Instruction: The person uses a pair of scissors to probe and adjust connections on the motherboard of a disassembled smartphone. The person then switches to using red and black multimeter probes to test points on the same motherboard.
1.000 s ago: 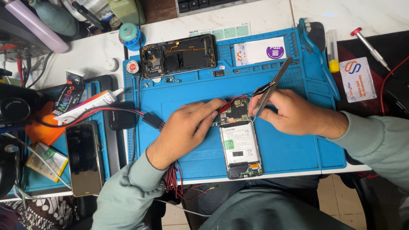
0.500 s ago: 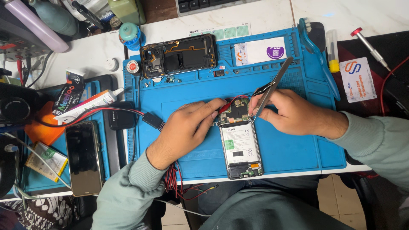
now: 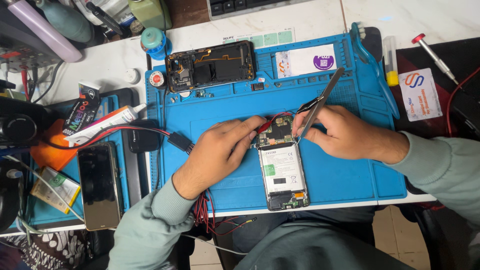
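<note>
Fingers of the left hand (image 3: 220, 150) pin the opened white-backed phone (image 3: 282, 167) steady on the blue silicone mat (image 3: 340, 175), while the right hand (image 3: 340, 132) pinches metal tweezers (image 3: 320, 102) over its circuit board.
</note>
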`<state>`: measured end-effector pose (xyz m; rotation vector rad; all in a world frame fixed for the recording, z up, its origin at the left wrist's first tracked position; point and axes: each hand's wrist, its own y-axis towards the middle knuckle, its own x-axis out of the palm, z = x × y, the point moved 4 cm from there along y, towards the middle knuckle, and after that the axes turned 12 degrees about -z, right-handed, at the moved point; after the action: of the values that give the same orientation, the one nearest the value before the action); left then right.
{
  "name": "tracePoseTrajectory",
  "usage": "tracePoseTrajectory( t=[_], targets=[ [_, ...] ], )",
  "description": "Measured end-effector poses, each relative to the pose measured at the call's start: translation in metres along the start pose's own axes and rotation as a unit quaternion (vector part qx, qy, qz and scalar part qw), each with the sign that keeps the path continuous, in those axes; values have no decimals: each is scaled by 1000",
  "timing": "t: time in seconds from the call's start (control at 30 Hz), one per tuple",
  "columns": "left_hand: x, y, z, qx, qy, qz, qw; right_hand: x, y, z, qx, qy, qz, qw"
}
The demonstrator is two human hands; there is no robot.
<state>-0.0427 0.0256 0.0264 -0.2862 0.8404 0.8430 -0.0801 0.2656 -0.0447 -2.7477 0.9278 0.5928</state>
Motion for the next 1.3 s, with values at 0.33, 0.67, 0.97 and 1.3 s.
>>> tracePoseTrajectory(
  t=[0.33,0.67,0.97,1.3],
  targets=[
    [0,0,-1,-4,4,-6,1000,1,0,2,-2,-1,0,1000],
    [0,0,-1,3,0,-1,1000,2,-1,5,-6,7,0,1000],
    [1,-1,-1,2,1,-3,1000,1,-1,5,-6,0,4,1000],
    [1,-1,-2,2,2,-3,1000,2,-1,4,-8,0,4,1000]
  ],
)
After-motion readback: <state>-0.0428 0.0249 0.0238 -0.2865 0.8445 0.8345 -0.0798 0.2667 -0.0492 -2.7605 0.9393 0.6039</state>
